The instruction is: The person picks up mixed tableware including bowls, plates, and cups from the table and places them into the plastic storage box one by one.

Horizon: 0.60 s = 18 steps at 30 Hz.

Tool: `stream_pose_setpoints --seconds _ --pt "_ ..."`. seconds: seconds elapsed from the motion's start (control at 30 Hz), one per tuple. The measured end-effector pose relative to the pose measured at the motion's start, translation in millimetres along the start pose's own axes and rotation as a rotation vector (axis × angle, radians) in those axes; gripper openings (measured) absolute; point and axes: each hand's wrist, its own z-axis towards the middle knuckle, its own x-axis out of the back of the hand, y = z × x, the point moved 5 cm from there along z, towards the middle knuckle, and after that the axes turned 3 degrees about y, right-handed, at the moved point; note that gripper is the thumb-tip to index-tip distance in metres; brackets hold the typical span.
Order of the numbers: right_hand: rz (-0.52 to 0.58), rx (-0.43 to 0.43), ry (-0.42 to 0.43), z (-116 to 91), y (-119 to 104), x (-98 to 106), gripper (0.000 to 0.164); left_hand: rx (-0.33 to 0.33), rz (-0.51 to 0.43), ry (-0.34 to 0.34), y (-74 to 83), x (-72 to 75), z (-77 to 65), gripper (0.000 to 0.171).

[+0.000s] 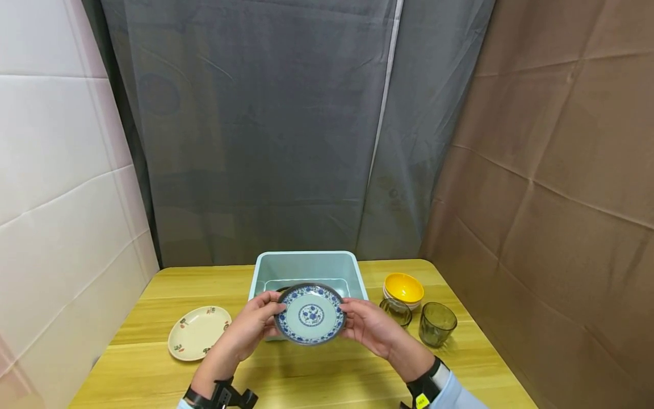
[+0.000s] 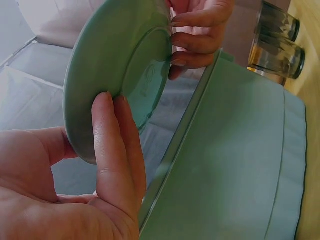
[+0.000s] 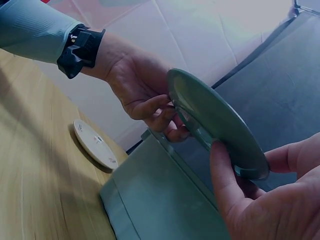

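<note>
Two hands, one plate rn: the blue-and-white plate (image 1: pixel 311 315) is pinched at opposite edges btwn the left grip (image 1: pixel 254 319) and the right grip (image 1: pixel 370 328). Both grips are closed down to abt the thickness of the rim, thumb on the patterned side, fingertips on the plain greenish underside (u can see the foot ring in the wrist views). So the plate's up in the air, straight btwn the grips, tilted w/ its floral face toward the head cam.

Light blue bin (image 1: pixel 306 262) is right behind the grips, near side mostly blocked by plate + hands in the head view. Sth dark-edged peeks out there just past the left fingertips, too hidden to ID.

Left of the left grip, apart from it: cream plate (image 1: pixel 199 334) w/ small motifs round the edge, flat on the worktop (image 1: pixel 286 383). Just past the right grip there's a smoky tumbler (image 1: pixel 398 311), then a second tumbler (image 1: pixel 437 325) a bit further right, and a yellow bowl (image 1: pixel 403 288) sitting in a paler bowl behind them. Black strap on each wrist, light blue sleeves. Grey curtain (image 1: pixel 265 136) beyond the grips, brown curtain (image 1: pixel 562 170) off to the right grip's side.
</note>
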Motion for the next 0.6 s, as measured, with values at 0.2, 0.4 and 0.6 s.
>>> stream_pose_setpoints --seconds 0.2,0.4,0.6 --pt "-0.001 0.009 0.012 -0.3 -2.6 -2.0 0.017 -0.011 -0.015 -0.017 3.1 0.1 -0.2 0.035" --pt "-0.002 0.009 0.026 -0.6 -3.8 -3.1 0.017 -0.01 -0.014 -0.026 4.3 2.3 -0.3 0.037" --pt "-0.017 0.008 0.019 -3.1 -7.3 -1.3 0.027 0.001 -0.003 -0.023 5.3 6.9 -5.9 0.038"
